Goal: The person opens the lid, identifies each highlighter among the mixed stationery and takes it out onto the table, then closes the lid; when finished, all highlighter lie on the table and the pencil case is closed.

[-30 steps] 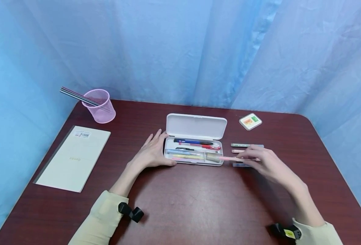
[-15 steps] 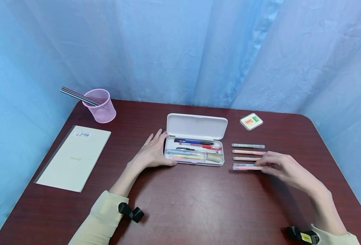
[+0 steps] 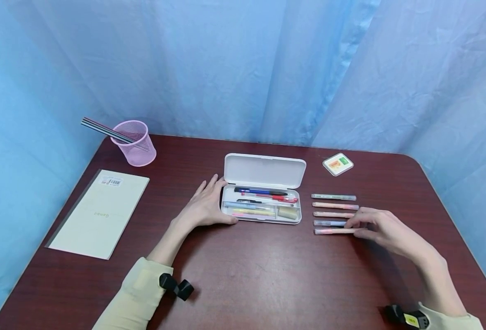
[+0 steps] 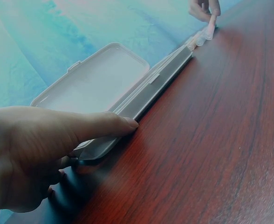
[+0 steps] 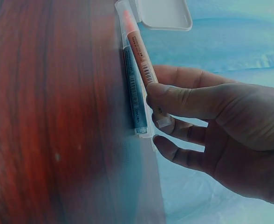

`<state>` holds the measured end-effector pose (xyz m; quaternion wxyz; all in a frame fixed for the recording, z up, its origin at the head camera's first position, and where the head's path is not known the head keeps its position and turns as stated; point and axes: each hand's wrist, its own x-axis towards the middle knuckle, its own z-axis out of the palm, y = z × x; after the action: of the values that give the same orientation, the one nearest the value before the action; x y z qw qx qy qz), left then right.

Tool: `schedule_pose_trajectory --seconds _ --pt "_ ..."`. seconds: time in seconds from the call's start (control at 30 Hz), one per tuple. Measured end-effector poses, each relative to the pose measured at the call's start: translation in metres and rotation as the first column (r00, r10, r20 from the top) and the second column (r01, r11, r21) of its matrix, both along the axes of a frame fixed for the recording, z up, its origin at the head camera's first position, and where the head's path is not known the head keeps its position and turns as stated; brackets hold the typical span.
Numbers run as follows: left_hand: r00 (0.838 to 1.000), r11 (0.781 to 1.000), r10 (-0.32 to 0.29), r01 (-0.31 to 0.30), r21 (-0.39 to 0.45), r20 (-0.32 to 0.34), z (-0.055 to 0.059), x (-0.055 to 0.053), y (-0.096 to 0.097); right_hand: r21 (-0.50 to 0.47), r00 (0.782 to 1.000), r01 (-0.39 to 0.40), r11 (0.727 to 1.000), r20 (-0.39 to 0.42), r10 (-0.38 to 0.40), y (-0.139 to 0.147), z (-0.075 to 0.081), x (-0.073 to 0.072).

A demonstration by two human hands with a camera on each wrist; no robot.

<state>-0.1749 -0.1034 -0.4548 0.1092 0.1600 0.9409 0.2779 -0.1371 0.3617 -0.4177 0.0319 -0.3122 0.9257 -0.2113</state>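
My left hand (image 3: 203,206) holds the left end of an open white pencil case (image 3: 265,169), thumb along its front edge and fingers at the back corner. Several pens, including a red pen (image 3: 286,199) and a blue pen (image 3: 261,190), lie inside beside a beige eraser-like block (image 3: 287,212). To the right, my right hand (image 3: 384,229) pinches the rear end of a cream highlighter pen (image 5: 141,58) with a pink tip under a clear cap. Directly behind it is a blue-grey highlighter pen (image 5: 135,93). Other pens of this sort, including a green-grey one (image 3: 333,197), lie farther back in a row.
A pink mesh pen cup (image 3: 140,153) holding several thin sticks stands at the back left. In front of it lies a pale notebook (image 3: 98,213). A small square card-like item (image 3: 338,163) rests at the back right. A blue curtain (image 3: 226,68) hangs behind the brown table (image 3: 259,279).
My right hand has carried the pink-tipped highlighter pen from the case's right end, right and toward me, then down to the front of the row. The left hand has stayed on the case.
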Motion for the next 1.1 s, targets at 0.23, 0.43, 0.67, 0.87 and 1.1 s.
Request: schedule_pose_trajectory --seconds 0.23,0.43,0.67,0.87,1.1 --pt "1.000 1.000 0.004 -0.004 -0.003 0.007 -0.0004 -0.0005 -0.0007 0.052 1.000 0.023 0.998 -0.017 -0.022 -0.0035 -0.0005 -0.0004" --pt "1.000 1.000 0.006 -0.006 -0.005 0.011 -0.0006 -0.0007 -0.0008 0.089 0.999 0.045 0.995 -0.007 -0.045 -0.0067 -0.0031 -0.0010" --pt "1.000 1.000 0.005 -0.005 -0.005 0.004 0.0006 -0.0002 -0.0009 0.148 0.997 0.074 0.986 0.014 -0.077 -0.0094 -0.0016 -0.0008" --pt "1.000 1.000 0.003 -0.003 -0.003 0.003 -0.0005 -0.0009 -0.0008 0.149 0.995 0.086 0.985 0.037 -0.092 -0.0094 -0.0007 -0.0012" --pt "1.000 1.000 0.000 0.000 -0.002 -0.002 -0.0022 -0.0013 -0.0003 0.160 0.995 0.091 0.983 0.034 -0.097 -0.0085 -0.0011 -0.0014"
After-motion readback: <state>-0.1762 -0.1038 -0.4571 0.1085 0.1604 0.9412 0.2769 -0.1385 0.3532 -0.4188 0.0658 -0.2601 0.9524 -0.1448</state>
